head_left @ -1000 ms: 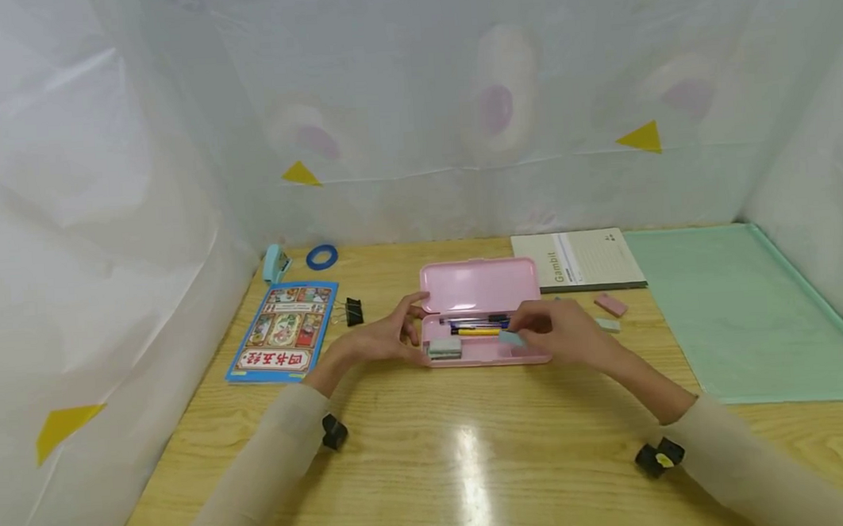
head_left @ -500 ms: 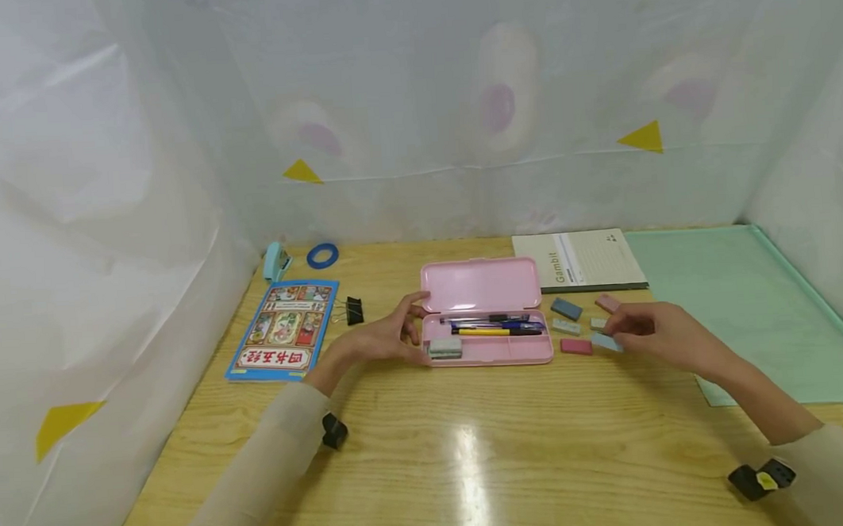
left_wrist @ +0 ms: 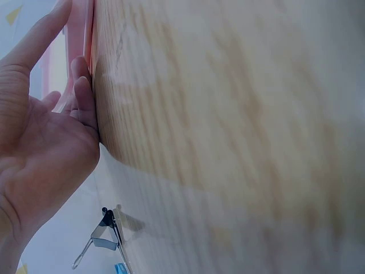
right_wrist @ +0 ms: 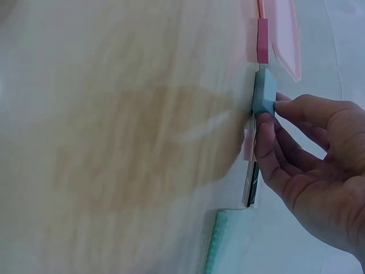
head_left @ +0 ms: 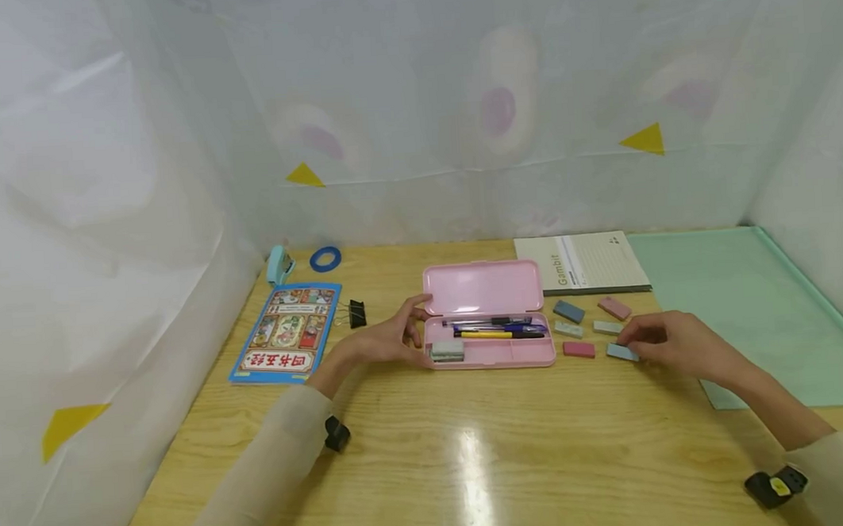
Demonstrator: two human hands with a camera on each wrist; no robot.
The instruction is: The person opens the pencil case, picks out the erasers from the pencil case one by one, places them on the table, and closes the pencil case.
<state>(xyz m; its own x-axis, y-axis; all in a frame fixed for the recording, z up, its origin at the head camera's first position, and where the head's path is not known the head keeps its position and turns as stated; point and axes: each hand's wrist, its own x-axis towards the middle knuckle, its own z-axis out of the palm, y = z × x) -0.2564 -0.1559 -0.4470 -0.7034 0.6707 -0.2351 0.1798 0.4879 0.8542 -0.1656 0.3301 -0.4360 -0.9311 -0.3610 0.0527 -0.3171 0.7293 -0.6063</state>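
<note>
An open pink pencil case (head_left: pixel 483 355) lies in the middle of the table, holding several pens (head_left: pixel 497 333) and a grey-white eraser (head_left: pixel 447 350). My left hand (head_left: pixel 390 338) holds its left end, thumb at the front corner and fingers toward the hinge; the left wrist view shows the thumb (left_wrist: pixel 43 34) reaching to the pink edge. To the right of the case, my right hand (head_left: pixel 676 345) pinches a light blue eraser (right_wrist: pixel 263 91) at table level. Near it lie a magenta eraser (head_left: pixel 579 350), a dark blue one (head_left: pixel 569 312), a pink one (head_left: pixel 614 308) and two pale ones.
A Gambit notebook (head_left: pixel 586 262) lies behind the erasers, with a green mat (head_left: pixel 775 316) at right. On the left are a blue-edged book (head_left: pixel 285 334), a black binder clip (head_left: pixel 356 313), a stapler (head_left: pixel 278 265) and a blue tape roll (head_left: pixel 325 258). White sheeting surrounds the table.
My right hand has moved right from over the pencil case, carrying the light blue eraser, and lowered it beside the other erasers. The left hand has stayed at the case.
</note>
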